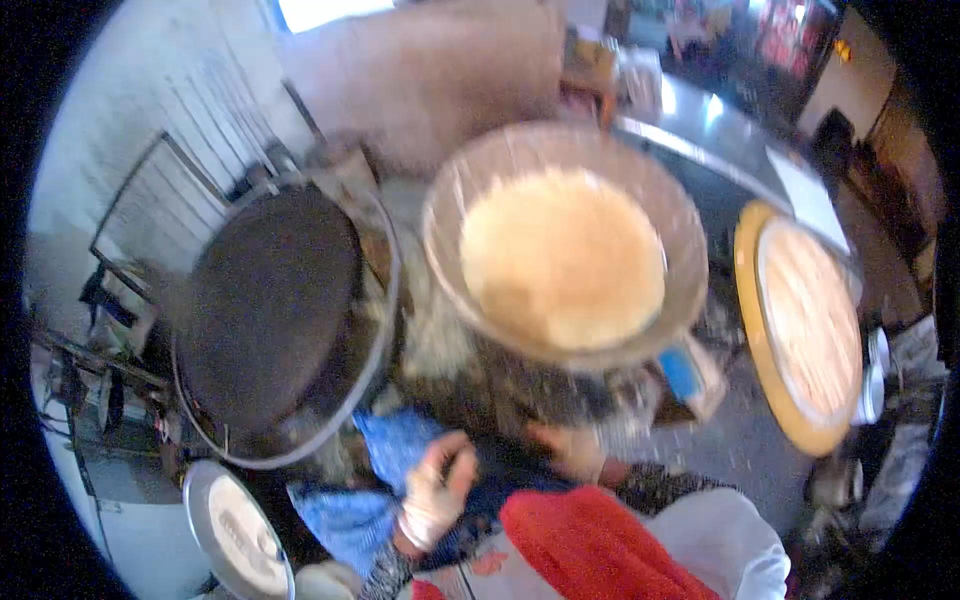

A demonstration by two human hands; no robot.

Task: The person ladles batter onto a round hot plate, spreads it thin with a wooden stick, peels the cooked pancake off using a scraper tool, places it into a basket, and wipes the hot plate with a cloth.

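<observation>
My left hand [440, 490] is raised near my lap, beside a blue cloth [380, 490]; its fingers are curled, and what they hold, if anything, is too blurred to tell. My right hand [572, 450] lies below a wide bowl [690, 240], smeared by motion, its fingers hard to make out. Inside the bowl is a round, pale tan layer [565, 260]. At the left stands a large round dark griddle [270, 300] within a metal rim. A red cloth [590, 545] lies over my lap.
A round yellow-edged board [757, 330] with pale flat rounds stands at the right. A metal bowl [204, 520] of whitish contents is at the lower left. Behind are a long counter [700, 150] and a blue-marked box [700, 380]. A wire rack [150, 210] leans by the wall.
</observation>
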